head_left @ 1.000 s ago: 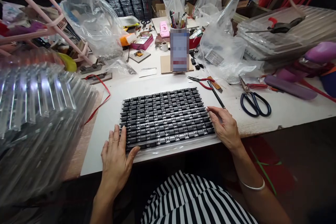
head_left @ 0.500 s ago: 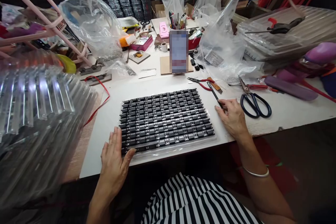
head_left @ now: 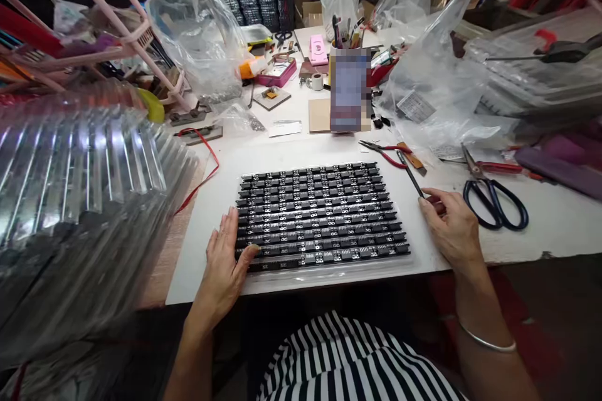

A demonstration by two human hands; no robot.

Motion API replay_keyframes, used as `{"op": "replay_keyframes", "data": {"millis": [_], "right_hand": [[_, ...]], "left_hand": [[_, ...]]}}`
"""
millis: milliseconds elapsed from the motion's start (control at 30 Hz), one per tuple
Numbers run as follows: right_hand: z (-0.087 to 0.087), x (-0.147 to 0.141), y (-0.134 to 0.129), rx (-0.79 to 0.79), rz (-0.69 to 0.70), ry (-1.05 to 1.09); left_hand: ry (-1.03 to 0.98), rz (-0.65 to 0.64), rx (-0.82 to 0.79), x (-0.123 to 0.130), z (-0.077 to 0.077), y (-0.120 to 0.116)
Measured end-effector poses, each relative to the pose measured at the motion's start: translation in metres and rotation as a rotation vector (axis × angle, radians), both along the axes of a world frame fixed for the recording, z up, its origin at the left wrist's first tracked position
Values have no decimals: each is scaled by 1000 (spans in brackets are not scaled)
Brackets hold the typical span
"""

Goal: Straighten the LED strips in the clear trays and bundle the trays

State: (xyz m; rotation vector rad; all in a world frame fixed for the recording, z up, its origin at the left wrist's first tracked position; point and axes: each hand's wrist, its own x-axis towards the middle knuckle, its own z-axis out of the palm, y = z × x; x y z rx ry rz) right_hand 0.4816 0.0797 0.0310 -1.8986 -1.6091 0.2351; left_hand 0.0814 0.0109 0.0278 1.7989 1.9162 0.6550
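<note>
A clear plastic tray [head_left: 305, 275] lies on the white work surface, filled with rows of black electronic strips [head_left: 324, 216] that carry small connectors. My left hand [head_left: 226, 257] rests at the tray's left edge, fingers stretched out and the thumb over the nearest row. To the right of the tray, my right hand [head_left: 451, 225] is closed on the near end of a slim black pen-like tool [head_left: 411, 173], which points away from me. Red-handled pliers [head_left: 388, 150] and an orange-brown blade-like piece [head_left: 412, 158] lie by its far end.
Dark-handled scissors [head_left: 496, 203] lie right of my right hand. Stacked clear trays [head_left: 79, 169] crowd the left, near a red ribbon [head_left: 207, 178]. A phone [head_left: 348, 91] stands behind the tray, with plastic bags [head_left: 423, 88] and a pen cup around it.
The view has swung slightly left, so everything appears further right. My left hand stays at the tray's edge, and my right hand still grips the black tool.
</note>
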Motion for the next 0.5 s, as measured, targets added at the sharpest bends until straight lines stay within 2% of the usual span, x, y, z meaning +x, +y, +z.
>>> {"op": "replay_keyframes", "data": {"millis": [200, 400, 500], "right_hand": [[3, 1, -3, -52, -31, -39], [-2, 5, -1, -89, -60, -99], [-1, 4, -1, -109, -85, -97]], "left_hand": [[-125, 102, -25, -10, 10, 13], [-145, 77, 55, -16, 29, 41], [-142, 51, 70, -20, 32, 57]]}}
